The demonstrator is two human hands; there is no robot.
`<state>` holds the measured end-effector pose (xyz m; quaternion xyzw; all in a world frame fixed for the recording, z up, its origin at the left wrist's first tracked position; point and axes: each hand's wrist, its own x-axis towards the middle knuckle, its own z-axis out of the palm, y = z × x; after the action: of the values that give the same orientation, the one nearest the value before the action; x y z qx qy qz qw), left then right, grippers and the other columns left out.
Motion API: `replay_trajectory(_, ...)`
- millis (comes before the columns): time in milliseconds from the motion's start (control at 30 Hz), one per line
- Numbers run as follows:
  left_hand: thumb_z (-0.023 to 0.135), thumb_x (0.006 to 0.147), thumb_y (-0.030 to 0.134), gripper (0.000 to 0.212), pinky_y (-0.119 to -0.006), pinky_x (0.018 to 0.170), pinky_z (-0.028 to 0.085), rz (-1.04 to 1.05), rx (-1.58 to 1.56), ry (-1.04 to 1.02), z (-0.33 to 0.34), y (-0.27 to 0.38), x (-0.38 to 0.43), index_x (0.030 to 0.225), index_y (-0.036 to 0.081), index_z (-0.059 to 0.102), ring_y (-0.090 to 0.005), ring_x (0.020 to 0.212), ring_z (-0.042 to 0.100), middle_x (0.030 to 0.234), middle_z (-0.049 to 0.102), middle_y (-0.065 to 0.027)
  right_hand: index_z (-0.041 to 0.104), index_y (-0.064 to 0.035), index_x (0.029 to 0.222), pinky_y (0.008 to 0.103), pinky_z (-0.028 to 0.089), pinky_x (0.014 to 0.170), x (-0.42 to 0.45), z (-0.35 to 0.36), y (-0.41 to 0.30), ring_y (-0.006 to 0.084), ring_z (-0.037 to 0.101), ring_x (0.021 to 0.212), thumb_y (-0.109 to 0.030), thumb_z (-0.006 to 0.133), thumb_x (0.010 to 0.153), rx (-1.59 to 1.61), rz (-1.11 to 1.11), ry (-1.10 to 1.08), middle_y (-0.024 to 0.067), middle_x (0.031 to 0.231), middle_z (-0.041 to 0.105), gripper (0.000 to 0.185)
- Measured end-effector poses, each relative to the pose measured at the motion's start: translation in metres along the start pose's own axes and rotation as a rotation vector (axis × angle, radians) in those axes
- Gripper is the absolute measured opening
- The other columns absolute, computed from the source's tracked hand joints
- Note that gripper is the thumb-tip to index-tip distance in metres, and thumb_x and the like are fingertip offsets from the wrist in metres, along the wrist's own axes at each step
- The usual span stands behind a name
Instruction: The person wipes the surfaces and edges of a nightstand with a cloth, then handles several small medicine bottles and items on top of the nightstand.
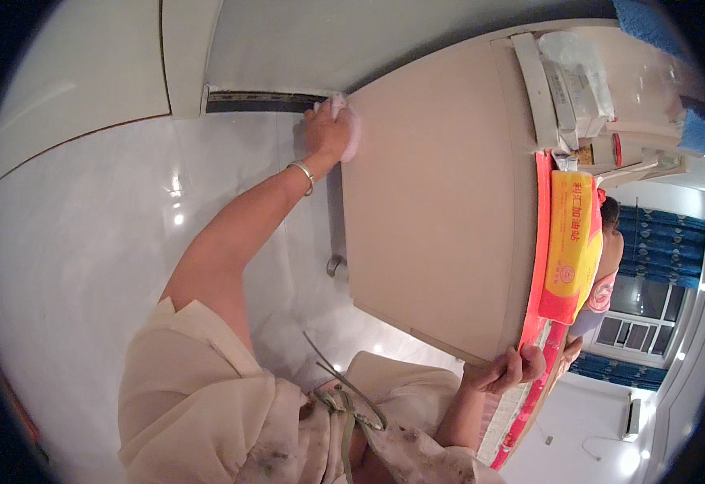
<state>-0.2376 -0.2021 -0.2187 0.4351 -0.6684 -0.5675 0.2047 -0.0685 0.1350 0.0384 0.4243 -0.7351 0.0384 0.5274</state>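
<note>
The view is tipped sideways, with the floor at the left. My left hand (326, 136), a metal bangle on its wrist, presses a pale pink cloth (353, 130) against the lower edge of a beige cabinet side panel (437, 181). Part of the cloth is hidden by my fingers. At the panel's upper front corner, my right hand (513, 370) grips the edge with curled fingers. Close to that hand, a yellow and red soft pack (570, 248) bearing writing lies on a red item (543, 242) on the cabinet top.
White boxes (564, 103) and a clear plastic bag (576, 54) also stand on the cabinet top. A caster or round foot (336, 265) shows below the panel. Glossy tiles (86, 242) cover the floor beside a grey wall (279, 48). Another person (609, 254) is beyond the cabinet.
</note>
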Motion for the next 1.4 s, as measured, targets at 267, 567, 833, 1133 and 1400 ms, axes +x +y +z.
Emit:
replay_trajectory(267,0.066,0.080,0.023,0.033,-0.045,0.079,0.051,0.874,-0.567,0.179,-0.053,0.195,-0.038,0.109,0.009,0.065,-0.0343,0.098,0.057,0.102,0.057,-0.0150,0.051,-0.0103,0.094,0.0388,0.038,0.074,0.006,0.002,-0.009,0.0277,0.048,0.089,-0.025,0.059,0.085,0.002,0.000,-0.051,0.0126,0.097,0.047,0.019)
replay_trajectory(567,0.059,0.085,0.027,0.034,-0.050,0.081,0.052,0.778,-0.158,0.136,-0.036,0.120,-0.008,0.117,0.019,0.066,-0.0342,0.100,0.061,0.111,0.059,-0.0159,0.055,-0.0052,0.099,0.0592,0.037,0.098,-0.001,0.000,-0.002,0.0364,0.049,0.107,-0.019,0.040,0.086,0.025,-0.012,-0.040,0.0209,0.109,0.048,0.024)
replay_trajectory(833,0.059,0.087,0.027,0.030,-0.048,0.084,0.051,0.148,0.241,-0.102,-0.010,-0.026,0.021,0.114,0.014,0.064,-0.0383,0.102,0.059,0.116,0.054,-0.0187,0.054,-0.0070,0.096,0.0430,0.038,0.088,-0.005,0.005,0.000,0.0289,0.048,0.100,-0.024,0.044,0.089,0.054,-0.020,0.008,0.0168,0.104,0.049,0.021)
replay_trajectory(1133,0.062,0.085,0.024,0.027,-0.048,0.081,0.050,0.524,-0.113,-0.003,-0.045,0.139,0.009,0.106,0.010,0.069,-0.0391,0.097,0.060,0.111,0.055,-0.0194,0.054,-0.0091,0.093,0.0418,0.038,0.088,0.002,0.008,-0.010,0.0270,0.048,0.099,-0.019,0.047,0.089,0.046,0.022,-0.009,0.0139,0.103,0.047,0.013)
replay_trajectory(1400,0.060,0.086,0.025,0.037,-0.048,0.091,0.047,0.840,-0.254,-0.048,-0.068,0.209,0.001,0.121,0.018,0.066,-0.0398,0.109,0.056,0.114,0.057,-0.0218,0.053,-0.0090,0.091,0.0418,0.037,0.088,-0.001,0.005,-0.006,0.0267,0.046,0.101,-0.017,0.049,0.087,0.092,0.036,0.005,0.0137,0.104,0.047,0.010)
